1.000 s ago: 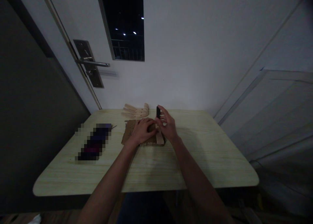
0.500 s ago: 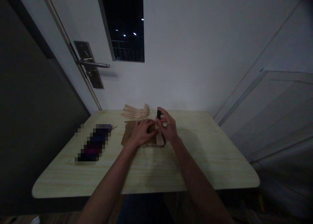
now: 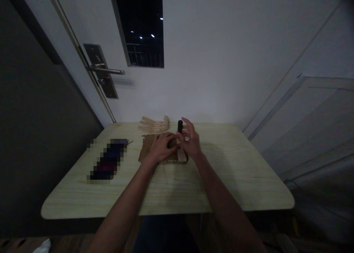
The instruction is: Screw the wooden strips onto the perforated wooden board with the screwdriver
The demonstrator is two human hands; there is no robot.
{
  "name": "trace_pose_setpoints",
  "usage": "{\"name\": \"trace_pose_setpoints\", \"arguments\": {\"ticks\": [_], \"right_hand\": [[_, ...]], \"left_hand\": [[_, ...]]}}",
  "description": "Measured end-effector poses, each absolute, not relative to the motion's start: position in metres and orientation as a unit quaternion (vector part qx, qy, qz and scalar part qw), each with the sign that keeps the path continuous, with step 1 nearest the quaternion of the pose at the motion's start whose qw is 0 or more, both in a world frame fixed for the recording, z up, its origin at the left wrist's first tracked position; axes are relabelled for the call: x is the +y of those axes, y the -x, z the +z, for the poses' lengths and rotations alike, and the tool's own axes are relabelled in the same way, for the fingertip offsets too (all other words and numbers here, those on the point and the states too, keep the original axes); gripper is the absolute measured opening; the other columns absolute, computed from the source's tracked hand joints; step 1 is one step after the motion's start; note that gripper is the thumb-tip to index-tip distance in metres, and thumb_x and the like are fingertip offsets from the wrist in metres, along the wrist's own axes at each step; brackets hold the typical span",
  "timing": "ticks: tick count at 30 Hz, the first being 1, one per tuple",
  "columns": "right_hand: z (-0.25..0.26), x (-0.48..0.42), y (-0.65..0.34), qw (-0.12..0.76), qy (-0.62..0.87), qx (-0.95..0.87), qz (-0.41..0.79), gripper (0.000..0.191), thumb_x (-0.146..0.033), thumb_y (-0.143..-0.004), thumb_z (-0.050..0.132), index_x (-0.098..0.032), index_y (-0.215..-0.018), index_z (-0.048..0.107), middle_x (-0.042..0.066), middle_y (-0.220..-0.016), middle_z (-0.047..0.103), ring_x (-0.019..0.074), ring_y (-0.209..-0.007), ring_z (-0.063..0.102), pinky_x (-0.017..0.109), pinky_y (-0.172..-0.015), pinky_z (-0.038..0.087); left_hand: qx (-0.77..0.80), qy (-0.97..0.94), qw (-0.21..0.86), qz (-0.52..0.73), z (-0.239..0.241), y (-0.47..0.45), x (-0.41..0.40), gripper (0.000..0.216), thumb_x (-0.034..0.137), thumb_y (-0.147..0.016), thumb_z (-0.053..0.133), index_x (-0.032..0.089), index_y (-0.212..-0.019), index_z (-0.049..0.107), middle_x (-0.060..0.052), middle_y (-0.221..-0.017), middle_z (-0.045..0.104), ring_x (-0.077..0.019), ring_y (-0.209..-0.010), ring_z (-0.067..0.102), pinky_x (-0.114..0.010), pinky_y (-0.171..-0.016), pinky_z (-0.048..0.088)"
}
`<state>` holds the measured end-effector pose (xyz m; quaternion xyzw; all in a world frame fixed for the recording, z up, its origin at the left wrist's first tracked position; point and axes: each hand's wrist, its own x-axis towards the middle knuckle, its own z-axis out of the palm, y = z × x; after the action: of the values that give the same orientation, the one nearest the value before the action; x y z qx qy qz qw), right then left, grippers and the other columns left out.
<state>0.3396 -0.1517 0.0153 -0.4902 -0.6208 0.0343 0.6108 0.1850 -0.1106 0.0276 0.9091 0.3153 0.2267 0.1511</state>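
My right hand [image 3: 190,140] grips an upright black-handled screwdriver [image 3: 180,126] between thumb and fingers, the index finger raised beside the handle's top. Its lower end is hidden by my fingers. Below it, a pale wooden strip [image 3: 181,155] lies on the right part of a brown cardboard piece [image 3: 145,148]. My left hand [image 3: 163,147] rests over the cardboard, fingers and thumb reaching to the strip's upper part and closed around it near the tool's lower end. Small dark holes or bits dot the cardboard's left side.
A jointed wooden hand model [image 3: 155,125] lies at the table's back edge. To the left is a blurred-out dark item [image 3: 109,161] with a thin rod [image 3: 130,142] by it. The light wood-grain table [image 3: 249,186] meets a white door with a metal handle [image 3: 107,71].
My right index finger has lifted from the top of the screwdriver handle, and more of the handle shows. My left hand holds its place; the camera view has shifted slightly.
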Motion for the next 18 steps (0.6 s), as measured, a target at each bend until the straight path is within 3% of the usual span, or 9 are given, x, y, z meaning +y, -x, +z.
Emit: {"name": "trace_pose_setpoints", "arguments": {"ticks": [5,9,13,18], "right_hand": [[0.0138,-0.1499,-0.3403,0.593,0.496,-0.634,0.007,0.045,-0.034,-0.09,0.057,-0.032,-0.135,0.049,0.007,-0.127,0.061,0.0161,-0.083,0.065,0.032,-0.07,0.061],[0.0158,-0.1542,-0.3429,0.595,0.474,-0.648,0.043,0.049,-0.032,-0.094,0.048,-0.03,-0.142,0.039,0.007,-0.12,0.065,0.0153,-0.085,0.067,0.03,-0.071,0.061],[0.0193,-0.1574,-0.3438,0.599,0.471,-0.643,0.072,0.047,-0.033,-0.095,0.047,-0.028,-0.141,0.041,0.006,-0.106,0.07,0.0152,-0.084,0.069,0.03,-0.073,0.062],[0.0176,-0.1535,-0.3421,0.611,0.478,-0.626,0.075,0.047,-0.036,-0.091,0.055,-0.03,-0.137,0.046,0.006,-0.116,0.067,0.0157,-0.084,0.069,0.03,-0.069,0.062]], "left_hand": [[0.318,-0.91,0.147,0.222,0.0278,-0.1851,-0.11,0.041,0.044,-0.087,0.056,0.025,-0.123,0.062,-0.007,-0.128,0.062,-0.0289,-0.121,0.053,-0.048,-0.105,0.037],[0.317,-0.91,0.153,0.221,0.0288,-0.1852,-0.1102,0.041,0.045,-0.087,0.056,0.026,-0.122,0.062,-0.005,-0.128,0.062,-0.0276,-0.122,0.052,-0.047,-0.106,0.035],[0.319,-0.909,0.153,0.22,0.0295,-0.185,-0.1108,0.04,0.047,-0.088,0.056,0.026,-0.121,0.062,-0.005,-0.128,0.062,-0.027,-0.122,0.053,-0.046,-0.105,0.036],[0.32,-0.909,0.155,0.217,0.0292,-0.1851,-0.1108,0.041,0.046,-0.087,0.055,0.026,-0.123,0.062,-0.006,-0.129,0.062,-0.0272,-0.122,0.052,-0.046,-0.105,0.036]]}}
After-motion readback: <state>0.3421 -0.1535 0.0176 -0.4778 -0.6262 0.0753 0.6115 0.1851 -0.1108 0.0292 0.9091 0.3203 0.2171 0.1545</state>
